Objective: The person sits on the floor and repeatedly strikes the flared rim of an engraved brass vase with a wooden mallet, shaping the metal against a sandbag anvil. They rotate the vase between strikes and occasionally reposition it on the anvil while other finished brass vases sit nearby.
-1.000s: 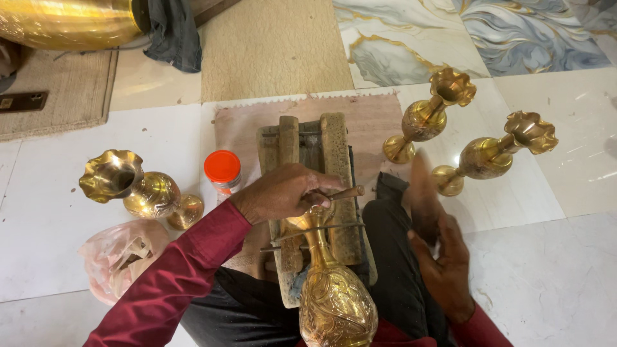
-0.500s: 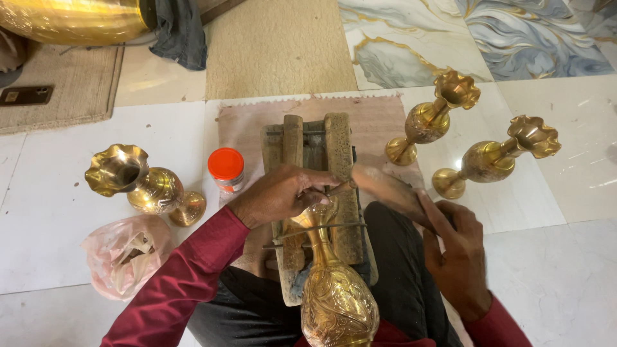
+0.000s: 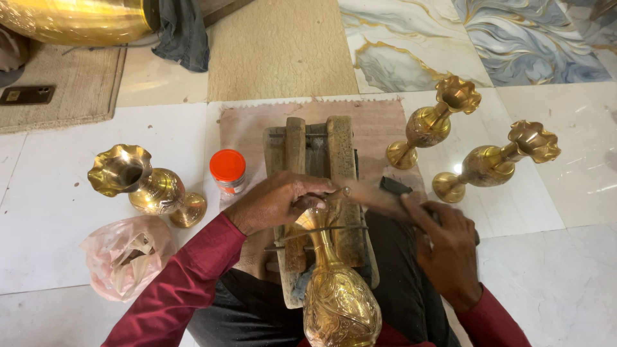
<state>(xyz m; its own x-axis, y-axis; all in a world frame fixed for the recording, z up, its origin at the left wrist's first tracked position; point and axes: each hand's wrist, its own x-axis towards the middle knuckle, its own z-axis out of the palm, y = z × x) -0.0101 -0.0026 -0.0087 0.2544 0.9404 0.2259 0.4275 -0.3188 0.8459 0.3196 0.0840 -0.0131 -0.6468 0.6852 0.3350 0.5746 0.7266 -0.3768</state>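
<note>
Head view shows left hand [image 3: 276, 202] fingers pinching the brass vase [image 3: 337, 289] rim, heavy, stiff, slippery; right hand [image 3: 443, 241] fingers grip a blurred tool [image 3: 379, 196].

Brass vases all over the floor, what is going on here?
A person sitting on the floor works on a brass vase laid across a wooden block. The left hand steadies the vase's neck at the mouth, while the right hand swings a blurred tool toward it. Three more brass vases lie on the tiles: one at left, two at right. An orange-lidded jar stands near the block.
</note>
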